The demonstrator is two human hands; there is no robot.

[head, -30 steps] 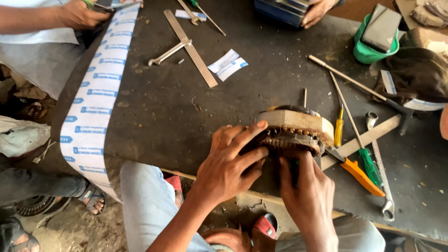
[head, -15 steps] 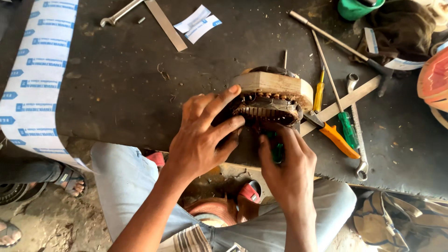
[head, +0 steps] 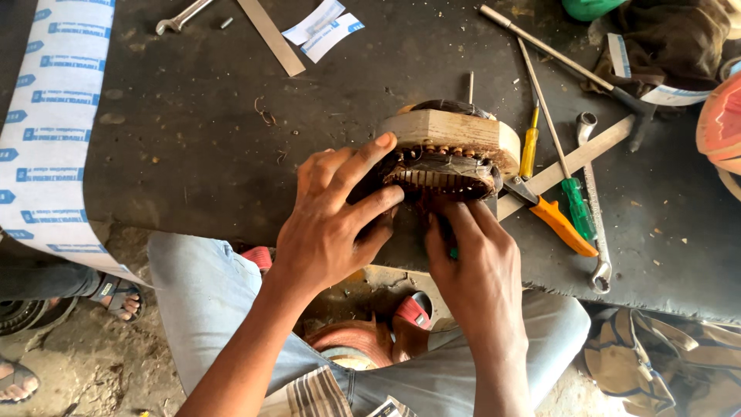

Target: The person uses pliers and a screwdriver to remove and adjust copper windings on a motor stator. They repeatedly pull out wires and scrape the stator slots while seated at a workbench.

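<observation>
Motor stator point(head: 448, 166) with its copper windings sits at the near edge of our dark workbench point(head: 193, 154), roughly at the centre of our view, resting against a pale wooden block point(head: 455, 130) that lies just beyond it at twelve o'clock. Our left hand point(head: 336, 220) is spread over the stator's nine o'clock side, fingers splayed and pressing on the windings rather than clenched around anything. Our right hand point(head: 475, 266) comes up from six o'clock, fingertips pushed into the lower edge of the windings; a small green-tipped tool shows between its fingers, but we cannot tell how firmly it is gripped.

At three o'clock from the stator lie an orange-handled pair of pliers point(head: 559, 224), a green-handled screwdriver point(head: 579, 208), a yellow-handled screwdriver point(head: 529, 150) and a combination spanner point(head: 594, 201), all crossing a flat wooden strip point(head: 610, 143). A hammer point(head: 571, 66) lies toward one o'clock. At eleven o'clock we see a metal ruler point(head: 270, 35), another spanner point(head: 181, 15) and folded white paper point(head: 324, 27). A white sheet with blue print point(head: 50, 131) hangs over the bench edge at nine o'clock. Another person's sandalled foot point(head: 116, 297) shows at eight o'clock.
</observation>
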